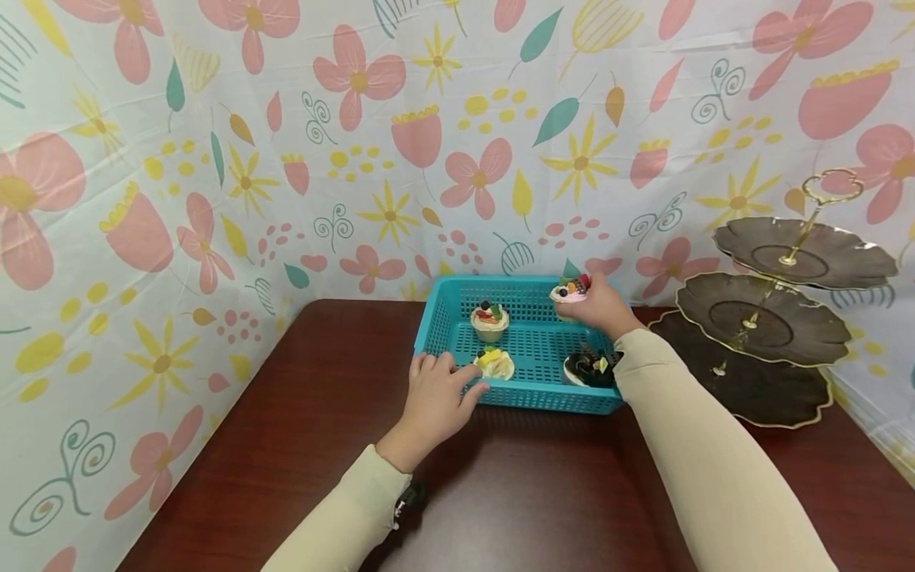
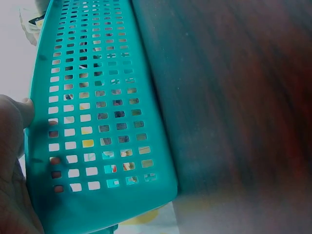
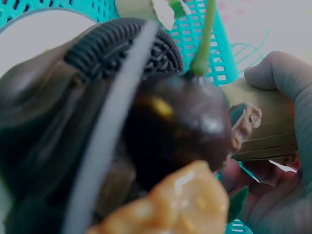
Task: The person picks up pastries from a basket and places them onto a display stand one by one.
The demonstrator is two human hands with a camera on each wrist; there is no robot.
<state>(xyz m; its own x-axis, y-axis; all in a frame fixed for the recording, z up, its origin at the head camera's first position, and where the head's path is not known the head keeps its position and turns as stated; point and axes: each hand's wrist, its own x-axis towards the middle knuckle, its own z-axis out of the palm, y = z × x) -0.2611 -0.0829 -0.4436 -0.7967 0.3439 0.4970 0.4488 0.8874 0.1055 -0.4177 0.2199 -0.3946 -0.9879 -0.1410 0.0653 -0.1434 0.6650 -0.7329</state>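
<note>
**While the left hand (image 1: 439,401) grips the blue basket (image 1: 522,395), the right hand (image 1: 606,310) pinches a pink-topped cupcake (image 1: 569,292)**

Head view: any lettering on the dark device (image 1: 411,499) at the left wrist is too small to read. Held between the right thumb and fingers, the pink-topped cupcake is above the basket's far right part. The left fingers are bent over the basket's near rim, by its left end. Within the basket sit a strawberry cupcake (image 1: 489,322) at the far left, a yellow-topped cupcake (image 1: 496,365) at the near left, and a chocolate cupcake (image 1: 590,368) at the near right, partly covered by the right sleeve (image 1: 679,405). Right of the basket stands a three-tiered stand (image 1: 763,318); behind it hangs a flowered cloth (image 1: 477,179).

Left wrist view: the basket's perforated wall screens its contents, though fingers show through the holes beside the rim. Outside lies the dark tabletop (image 2: 234,117).

Right wrist view: embossing on a black cookie (image 3: 122,51) is too blurred to read. The cookie, a dark cherry (image 3: 178,126) and a pale blurred strip (image 3: 112,126) block much of the basket; beyond them, the thumb and fingers clasp a cupcake's paper cup (image 3: 268,122).
</note>
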